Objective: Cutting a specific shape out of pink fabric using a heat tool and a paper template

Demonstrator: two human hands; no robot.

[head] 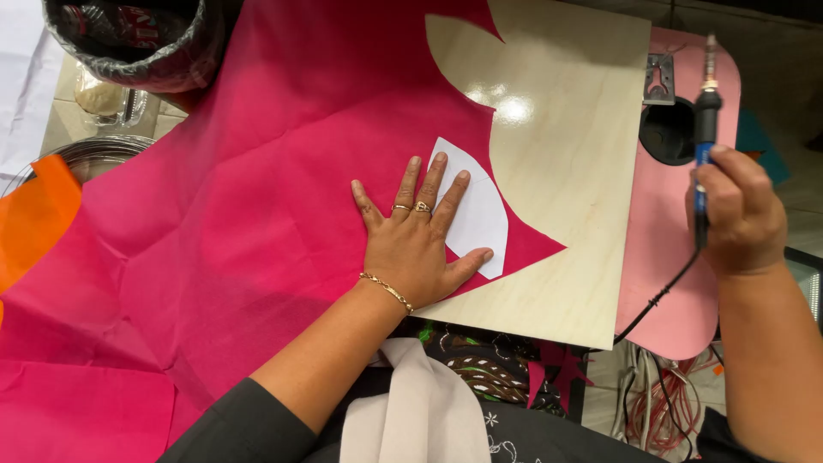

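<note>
Landmark: pale plywood board (557,197), smooth, glossy with lamp glare, its left part hidden under the fabric.

Hidden/cut off: pink fabric (240,197) runs off frame left and bottom; creased, matte, edge cut in curved points over the board. Black bin (137,39) above-left of the board is cropped at the top; lined with clear plastic, contents not readable. Steel bowl (94,154) left of the board, mostly under the fabric and an orange sheet (34,214); inside not visible. Cables (669,403) tangle below the board's right corner.

Left hand (416,236): flat, fingers released and spread, pressing a white paper template (480,214) onto the fabric at the board's left side; palm covers part of it. Rings, chain bracelet.

Right hand (737,214), right of the board: fingers clenched round a blue-black corded tool (705,129), probably a hot cutter; the tip points up, over a pink rounded panel (677,257).
</note>
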